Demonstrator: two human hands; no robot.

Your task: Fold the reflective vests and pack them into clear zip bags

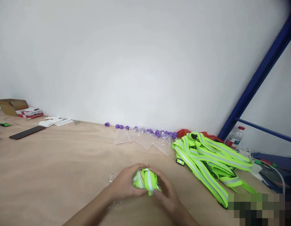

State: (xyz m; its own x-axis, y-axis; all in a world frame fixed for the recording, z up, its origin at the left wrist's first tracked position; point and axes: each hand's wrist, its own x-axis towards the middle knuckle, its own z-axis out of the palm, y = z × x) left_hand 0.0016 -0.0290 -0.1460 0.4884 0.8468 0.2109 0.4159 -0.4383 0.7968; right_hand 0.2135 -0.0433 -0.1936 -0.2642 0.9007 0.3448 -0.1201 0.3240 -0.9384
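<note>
A neon yellow-green reflective strap (150,181), bundled up with its silver stripe showing, is between my two hands above the tabletop. My left hand (127,184) wraps its left side, where clear plastic with a thin red line, apparently a zip bag (139,179), covers part of it. On the other side my right hand (166,191) closes round the bundle, thumb at the lower front edge. Both hands are closed. To the right lies a loose heap of similar reflective straps (206,157) with black buckles. Several clear zip bags (143,140) lie beyond my hands.
Purple caps (157,133) line the wall foot. At right are red material (183,132), a bottle (235,137) and a blue metal post (256,78). Far left hold a cardboard box (12,106), a red-white box (30,113), papers (51,121) and a dark flat strip (27,132).
</note>
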